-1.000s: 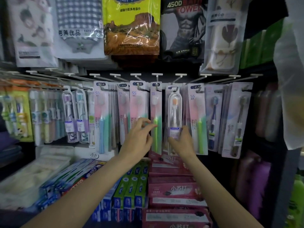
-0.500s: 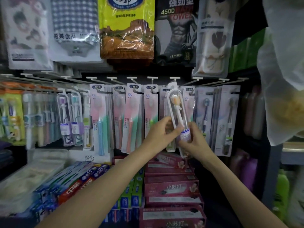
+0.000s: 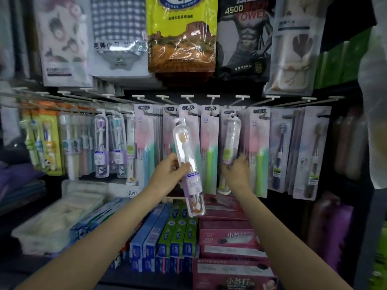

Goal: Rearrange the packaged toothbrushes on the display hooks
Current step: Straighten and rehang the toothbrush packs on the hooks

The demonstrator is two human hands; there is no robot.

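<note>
In front of you a dark display wall carries a row of white display hooks [image 3: 213,100], with bagged towels [image 3: 182,34] hanging above them. Below sit stacked toothpaste boxes [image 3: 178,237] in blue, green and pink. Carded pink-and-green toothbrush packs [image 3: 209,151] fill the middle hooks, with darker brushes on cards to the right and small clear cases to the left.

Your left hand [image 3: 169,176] holds a clear toothbrush case [image 3: 188,168] off the hooks, in front of the carded packs, tilted with its hang tab up and to the left. Your fingers and thumb curl round its middle, just above the purple label.

Your right hand [image 3: 236,174] reaches up to a second clear case [image 3: 230,141] that hangs on a hook beside the green-handled pack. The hand is blurred; its fingers sit at the case's lower end, and you cannot tell whether they pinch it or only touch it.
</note>
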